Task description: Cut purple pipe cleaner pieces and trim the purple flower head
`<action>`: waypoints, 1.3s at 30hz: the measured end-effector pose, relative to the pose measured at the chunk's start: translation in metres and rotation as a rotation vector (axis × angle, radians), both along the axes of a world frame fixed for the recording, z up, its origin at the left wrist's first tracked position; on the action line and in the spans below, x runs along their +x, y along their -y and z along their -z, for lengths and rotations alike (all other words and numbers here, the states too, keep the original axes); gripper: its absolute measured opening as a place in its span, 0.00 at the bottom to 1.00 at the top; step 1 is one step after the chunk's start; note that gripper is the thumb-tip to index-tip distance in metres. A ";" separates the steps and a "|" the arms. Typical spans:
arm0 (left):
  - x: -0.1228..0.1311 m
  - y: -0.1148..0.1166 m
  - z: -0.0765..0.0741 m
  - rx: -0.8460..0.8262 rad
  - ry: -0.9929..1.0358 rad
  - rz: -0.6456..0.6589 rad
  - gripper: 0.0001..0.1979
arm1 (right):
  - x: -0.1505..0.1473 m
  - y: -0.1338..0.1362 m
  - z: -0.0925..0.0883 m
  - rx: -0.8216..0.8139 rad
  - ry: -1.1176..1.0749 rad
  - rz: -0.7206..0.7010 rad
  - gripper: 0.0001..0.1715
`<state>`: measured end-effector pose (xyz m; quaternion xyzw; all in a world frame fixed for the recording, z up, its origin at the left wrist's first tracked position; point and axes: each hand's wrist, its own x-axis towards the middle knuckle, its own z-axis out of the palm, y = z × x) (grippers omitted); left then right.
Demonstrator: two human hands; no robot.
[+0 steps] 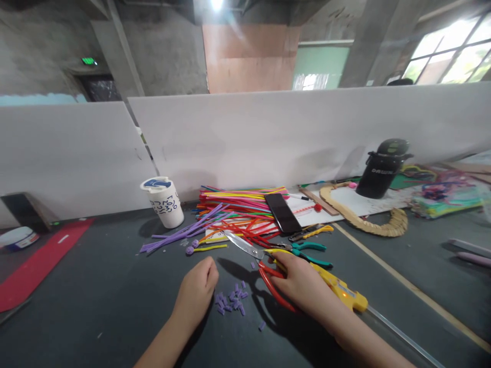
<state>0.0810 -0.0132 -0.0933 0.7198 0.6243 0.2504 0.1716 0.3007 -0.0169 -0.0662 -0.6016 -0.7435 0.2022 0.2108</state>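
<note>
My right hand (299, 278) grips red-handled scissors (245, 246), with the silver blades pointing left and away from me, seemingly together. My left hand (197, 286) is closed into a fist just above the dark table, its knuckles forward; whatever it may hold is hidden. Short purple cut pieces (232, 299) lie in a loose pile between my hands, and a few are scattered apart from it. Beyond my left hand are long purple pipe cleaners (184, 232). A small purple ball shape (190, 250) lies beside a yellow stem.
Behind the scissors are multicoloured pipe cleaners (241, 197), a black phone (283, 212) and teal-handled pliers (310, 247). A yellow glue gun (341, 289) lies by my right forearm. A white cup (164, 204) stands left, a black bottle (379, 171) right, before a white partition (249, 138).
</note>
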 end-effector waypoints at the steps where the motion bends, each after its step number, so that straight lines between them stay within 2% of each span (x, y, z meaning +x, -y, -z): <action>1: -0.001 -0.001 0.001 -0.002 -0.008 -0.024 0.15 | 0.000 0.000 0.000 0.003 0.002 -0.004 0.08; 3: -0.004 -0.002 0.003 0.002 -0.013 -0.041 0.16 | 0.000 0.000 0.001 0.017 0.003 -0.011 0.08; 7: -0.009 -0.012 -0.003 0.048 -0.103 0.004 0.09 | 0.001 0.000 0.001 0.016 0.004 0.002 0.08; 11: -0.016 -0.040 -0.011 0.102 -0.288 -0.031 0.11 | 0.001 -0.001 -0.003 -0.022 -0.026 0.005 0.10; 14: -0.017 -0.062 -0.010 0.139 -0.379 -0.061 0.10 | 0.001 -0.001 -0.006 -0.021 -0.024 0.010 0.10; 17: -0.015 -0.072 -0.006 0.169 -0.418 -0.047 0.09 | 0.001 0.000 -0.007 -0.023 -0.034 0.008 0.11; 20: -0.014 -0.068 -0.010 0.216 -0.410 -0.023 0.10 | 0.001 0.001 -0.006 -0.011 -0.046 0.023 0.10; 24: -0.008 -0.042 -0.031 0.302 -0.331 0.000 0.12 | 0.001 -0.001 -0.004 -0.017 -0.125 0.080 0.12; 25: -0.005 -0.034 -0.036 0.340 -0.275 0.007 0.12 | 0.001 -0.001 -0.004 -0.028 -0.167 0.097 0.13; 27: 0.002 -0.021 -0.045 0.422 0.036 0.014 0.10 | 0.001 -0.002 -0.005 -0.049 -0.272 0.120 0.15; 29: 0.005 -0.016 -0.048 0.383 0.194 0.024 0.09 | 0.001 -0.003 -0.007 -0.060 -0.386 0.122 0.16; 31: 0.004 -0.022 -0.045 0.283 0.195 -0.018 0.10 | 0.002 -0.004 -0.009 -0.077 -0.475 0.116 0.16; 34: -0.002 -0.041 -0.034 0.069 -0.056 -0.056 0.12 | 0.003 -0.004 -0.010 -0.109 -0.544 0.119 0.16; 39: 0.001 -0.058 -0.017 0.044 -0.193 0.021 0.12 | 0.003 -0.005 -0.010 -0.127 -0.555 0.132 0.13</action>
